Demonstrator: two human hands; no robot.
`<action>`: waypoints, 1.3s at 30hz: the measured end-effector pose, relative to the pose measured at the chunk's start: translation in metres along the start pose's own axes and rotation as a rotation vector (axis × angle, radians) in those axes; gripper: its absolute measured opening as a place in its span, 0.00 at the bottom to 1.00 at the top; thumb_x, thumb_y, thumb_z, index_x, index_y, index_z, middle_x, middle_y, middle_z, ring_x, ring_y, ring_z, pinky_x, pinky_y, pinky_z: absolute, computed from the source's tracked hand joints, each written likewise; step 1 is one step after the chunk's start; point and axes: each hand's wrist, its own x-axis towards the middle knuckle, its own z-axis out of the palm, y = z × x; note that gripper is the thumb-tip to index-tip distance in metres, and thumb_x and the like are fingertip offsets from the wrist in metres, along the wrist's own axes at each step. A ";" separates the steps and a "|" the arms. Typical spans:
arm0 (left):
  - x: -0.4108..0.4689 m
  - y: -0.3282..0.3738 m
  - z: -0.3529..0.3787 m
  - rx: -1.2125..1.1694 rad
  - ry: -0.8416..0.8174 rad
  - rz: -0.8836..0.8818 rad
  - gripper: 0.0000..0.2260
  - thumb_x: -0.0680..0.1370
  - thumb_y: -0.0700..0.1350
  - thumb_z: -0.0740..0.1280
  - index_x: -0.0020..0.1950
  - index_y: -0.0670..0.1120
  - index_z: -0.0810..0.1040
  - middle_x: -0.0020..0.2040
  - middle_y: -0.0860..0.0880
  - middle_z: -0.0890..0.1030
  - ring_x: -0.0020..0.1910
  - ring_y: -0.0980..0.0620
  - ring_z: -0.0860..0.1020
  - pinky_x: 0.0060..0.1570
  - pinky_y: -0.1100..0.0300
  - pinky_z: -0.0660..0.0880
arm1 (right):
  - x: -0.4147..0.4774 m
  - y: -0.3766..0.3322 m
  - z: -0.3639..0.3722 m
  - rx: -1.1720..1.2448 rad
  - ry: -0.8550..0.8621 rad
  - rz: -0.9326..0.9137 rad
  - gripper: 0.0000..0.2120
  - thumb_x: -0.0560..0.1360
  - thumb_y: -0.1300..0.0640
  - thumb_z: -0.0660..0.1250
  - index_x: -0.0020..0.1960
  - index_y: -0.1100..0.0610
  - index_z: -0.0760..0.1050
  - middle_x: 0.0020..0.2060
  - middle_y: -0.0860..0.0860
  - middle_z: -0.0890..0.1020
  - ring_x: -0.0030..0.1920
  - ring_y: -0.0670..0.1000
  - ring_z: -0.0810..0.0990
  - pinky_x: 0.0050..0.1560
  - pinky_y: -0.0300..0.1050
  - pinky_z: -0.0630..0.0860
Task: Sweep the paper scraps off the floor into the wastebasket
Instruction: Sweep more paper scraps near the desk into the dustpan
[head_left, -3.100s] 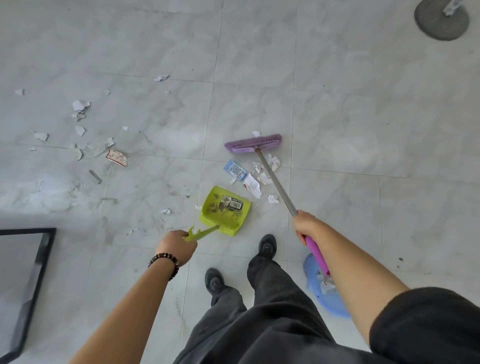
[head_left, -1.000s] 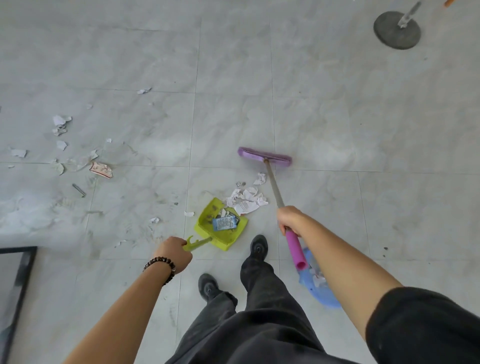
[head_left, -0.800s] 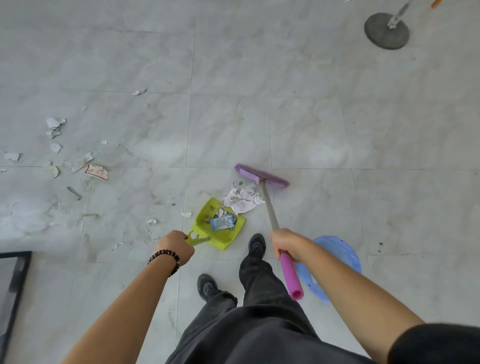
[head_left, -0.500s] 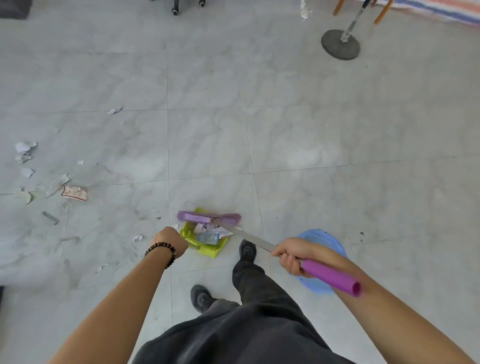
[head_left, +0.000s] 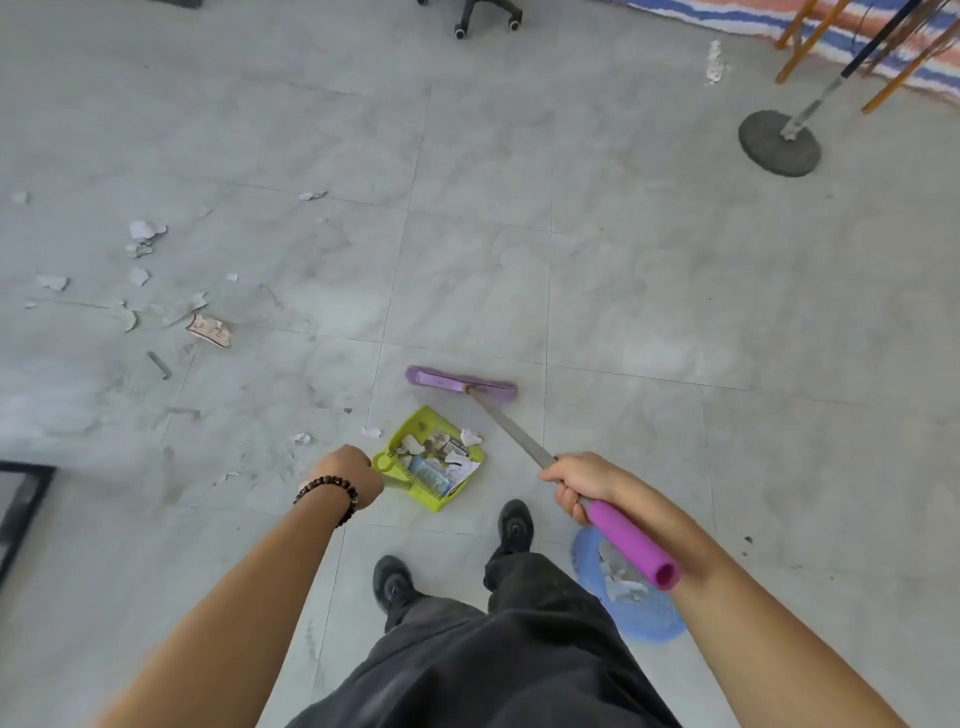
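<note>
Gripping the broom (head_left: 462, 385), right hand (head_left: 576, 480) has moved its head beyond the dustpan (head_left: 435, 506) the left hand (head_left: 349, 475) holds.

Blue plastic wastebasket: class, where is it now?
Head view, lower right: the blue plastic wastebasket stands beside the black right shoe, partly hidden by the purple broom handle.

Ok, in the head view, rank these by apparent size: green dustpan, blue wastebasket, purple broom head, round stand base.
1. Green dustpan and blue wastebasket: about alike. The wastebasket is partly hidden, so they are not ranked against each other.
2. Round stand base, although it is farther from the camera.
3. Purple broom head: long but thin.
</note>
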 end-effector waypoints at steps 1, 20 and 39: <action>-0.003 -0.002 -0.001 0.004 -0.007 -0.011 0.08 0.72 0.44 0.62 0.49 0.50 0.77 0.42 0.49 0.79 0.36 0.49 0.77 0.34 0.62 0.74 | 0.006 -0.007 0.000 -0.074 0.031 -0.061 0.12 0.79 0.61 0.59 0.37 0.57 0.65 0.21 0.51 0.67 0.18 0.45 0.66 0.18 0.34 0.63; -0.026 -0.017 0.019 -0.202 -0.002 -0.217 0.07 0.73 0.41 0.62 0.47 0.44 0.79 0.34 0.50 0.76 0.31 0.50 0.73 0.26 0.64 0.66 | -0.008 -0.054 -0.003 0.451 -0.317 0.136 0.18 0.79 0.60 0.60 0.30 0.55 0.65 0.19 0.46 0.66 0.15 0.41 0.66 0.14 0.32 0.64; -0.113 -0.171 0.064 -0.593 0.089 -0.440 0.05 0.75 0.41 0.63 0.44 0.45 0.79 0.30 0.48 0.69 0.25 0.49 0.64 0.25 0.65 0.59 | 0.041 -0.064 0.163 -0.441 -0.070 -0.161 0.04 0.78 0.63 0.57 0.52 0.55 0.67 0.24 0.52 0.68 0.19 0.47 0.66 0.21 0.33 0.64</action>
